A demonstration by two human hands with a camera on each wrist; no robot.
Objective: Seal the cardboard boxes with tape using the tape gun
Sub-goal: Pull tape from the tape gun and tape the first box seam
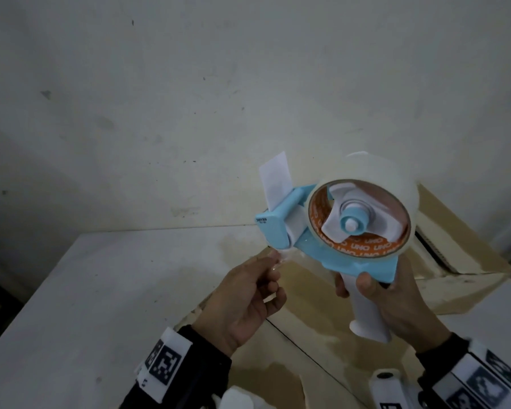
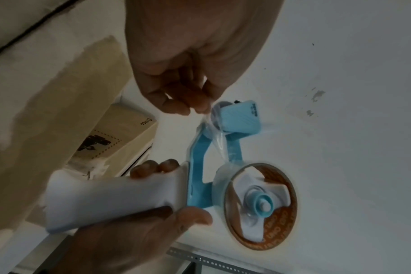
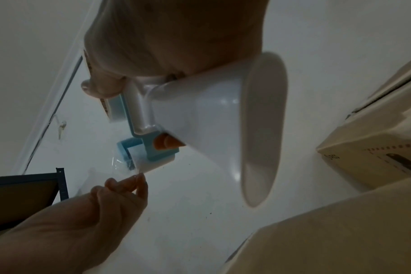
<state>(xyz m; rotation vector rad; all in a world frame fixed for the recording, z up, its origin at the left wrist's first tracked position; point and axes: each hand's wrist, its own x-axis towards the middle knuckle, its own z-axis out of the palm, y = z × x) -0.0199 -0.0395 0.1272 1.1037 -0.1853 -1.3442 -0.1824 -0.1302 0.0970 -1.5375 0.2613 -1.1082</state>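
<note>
A light-blue tape gun (image 1: pixel 331 231) with a white handle (image 1: pixel 366 308) and a roll of clear tape (image 1: pixel 363 214) is held up in the air above the boxes. My right hand (image 1: pixel 396 296) grips the handle (image 3: pixel 211 120). My left hand (image 1: pixel 248 296) pinches the loose end of the clear tape (image 1: pixel 281 258) just below the gun's blue front guard (image 2: pixel 239 118). The tape end (image 2: pixel 214 133) runs from the roll to my left fingertips (image 2: pixel 200 105). A cardboard box (image 1: pixel 292 364) lies under my hands, its top flaps meeting in a dark seam.
A second cardboard box (image 1: pixel 460 255) with a printed side stands behind at the right, against the stained white wall (image 1: pixel 189 98). The boxes rest on a white table (image 1: pixel 86 305). A dark metal shelf (image 3: pixel 24 194) shows in the right wrist view.
</note>
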